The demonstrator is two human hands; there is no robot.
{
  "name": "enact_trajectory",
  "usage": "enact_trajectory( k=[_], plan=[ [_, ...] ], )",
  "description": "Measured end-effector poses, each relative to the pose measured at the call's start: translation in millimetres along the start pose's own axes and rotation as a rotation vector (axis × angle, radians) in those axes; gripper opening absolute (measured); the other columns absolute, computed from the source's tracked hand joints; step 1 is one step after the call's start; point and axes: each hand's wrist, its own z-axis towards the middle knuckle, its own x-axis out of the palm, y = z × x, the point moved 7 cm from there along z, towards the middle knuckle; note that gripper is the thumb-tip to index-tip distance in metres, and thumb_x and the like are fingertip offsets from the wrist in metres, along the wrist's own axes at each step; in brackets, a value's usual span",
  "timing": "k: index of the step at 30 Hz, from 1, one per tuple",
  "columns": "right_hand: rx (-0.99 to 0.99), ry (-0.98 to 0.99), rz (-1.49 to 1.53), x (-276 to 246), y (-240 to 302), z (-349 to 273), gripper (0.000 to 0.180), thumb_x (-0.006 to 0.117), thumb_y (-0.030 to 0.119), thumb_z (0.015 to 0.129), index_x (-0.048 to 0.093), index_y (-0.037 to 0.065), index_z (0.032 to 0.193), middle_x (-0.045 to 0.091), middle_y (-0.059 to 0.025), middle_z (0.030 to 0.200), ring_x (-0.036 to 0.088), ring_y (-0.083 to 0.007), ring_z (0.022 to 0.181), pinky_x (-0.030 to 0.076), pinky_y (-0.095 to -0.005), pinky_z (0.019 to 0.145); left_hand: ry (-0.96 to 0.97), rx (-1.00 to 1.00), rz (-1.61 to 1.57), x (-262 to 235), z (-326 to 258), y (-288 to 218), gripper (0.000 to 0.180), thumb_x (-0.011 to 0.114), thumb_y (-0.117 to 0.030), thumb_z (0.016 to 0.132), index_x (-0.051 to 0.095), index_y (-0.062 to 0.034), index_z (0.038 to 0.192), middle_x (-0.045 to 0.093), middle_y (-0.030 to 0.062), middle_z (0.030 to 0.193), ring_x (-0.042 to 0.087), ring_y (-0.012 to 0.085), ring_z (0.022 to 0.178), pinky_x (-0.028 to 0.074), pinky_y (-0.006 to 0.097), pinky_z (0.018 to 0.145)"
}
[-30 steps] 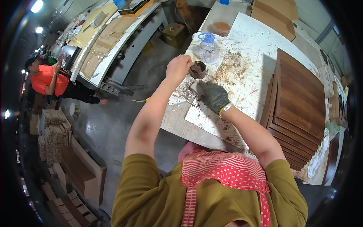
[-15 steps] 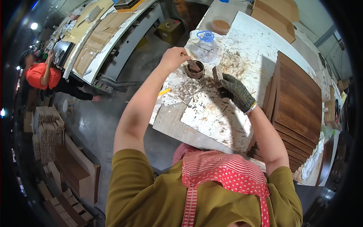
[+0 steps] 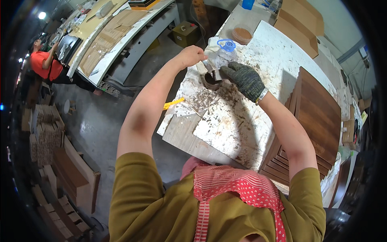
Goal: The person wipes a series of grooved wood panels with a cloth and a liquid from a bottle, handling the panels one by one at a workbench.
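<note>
My bare left hand is closed on a small putty knife, its blade slanting down over a round tub of dark brown paste. On my right hand is a dark grey knitted glove. Its fingers grip a flat scraper, whose blade hangs above the tub's rim, close to the knife. Whether the two blades touch, I cannot tell. Just beyond stands a clear plastic jug with a blue cap and handle. Brown smears and crumbs cover the white tabletop around the tub.
Dark brown wooden panels are stacked at the right. A lidded clear tub and an open cardboard box stand farther back. A yellow strip lies at the left table edge. A person in orange works at another bench.
My right hand has moved up and left, bringing its scraper over the tub. The left hand's knife has lifted out of the tub and now meets or nears the scraper.
</note>
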Motion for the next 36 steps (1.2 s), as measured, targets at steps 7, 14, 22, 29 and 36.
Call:
enact_trajectory(
  k=[7,14,22,29,36],
  plan=[
    [0.001,0.010,0.010,-3,2,-1,0.039,0.055,0.011,0.081,0.055,0.015,0.120,0.059,-0.0149,0.106,0.059,-0.0333,0.091,0.049,-0.0397,0.076,0.095,-0.097,-0.073,3,-12,1,0.029,0.063,-0.028,0.085,0.064,-0.0005,0.078,0.055,0.0036,0.065,0.047,0.0118,0.062,0.039,0.029,0.058],
    [0.831,0.219,1.411,49,-1,-51,0.035,0.056,0.020,0.089,0.053,0.004,0.119,0.061,-0.0124,0.107,0.062,-0.0267,0.086,0.050,-0.0375,0.072,-0.064,-0.215,-0.330,10,-42,22,0.024,0.064,-0.024,0.084,0.063,-0.0007,0.077,0.055,0.0002,0.068,0.046,0.0069,0.061,0.038,0.024,0.055],
    [0.868,-0.106,2.599,58,53,-75,0.028,0.052,0.021,0.092,0.057,-0.001,0.110,0.064,-0.0160,0.103,0.064,-0.0282,0.092,0.052,-0.0414,0.084,-0.237,-0.302,-1.126,63,-87,37,0.008,0.060,-0.013,0.088,0.057,-0.0063,0.086,0.052,-0.0019,0.072,0.047,0.0063,0.064,0.039,0.019,0.058],
    [0.873,-0.239,2.690,77,58,-67,0.031,0.054,0.022,0.091,0.055,-0.003,0.111,0.062,-0.0206,0.104,0.063,-0.0292,0.091,0.054,-0.0386,0.080,-0.430,-0.380,-1.296,95,-104,40,0.010,0.062,-0.013,0.088,0.057,-0.0055,0.084,0.053,-0.0005,0.070,0.047,0.0072,0.060,0.040,0.019,0.055],
    [0.785,-0.315,2.582,67,50,-65,0.030,0.055,0.023,0.091,0.056,-0.002,0.108,0.062,-0.0180,0.103,0.064,-0.0279,0.089,0.055,-0.0394,0.078,-0.389,-0.393,-1.490,116,-113,30,0.010,0.062,-0.014,0.088,0.056,-0.0065,0.086,0.053,-0.0012,0.071,0.049,0.0066,0.064,0.041,0.019,0.057]
  ],
)
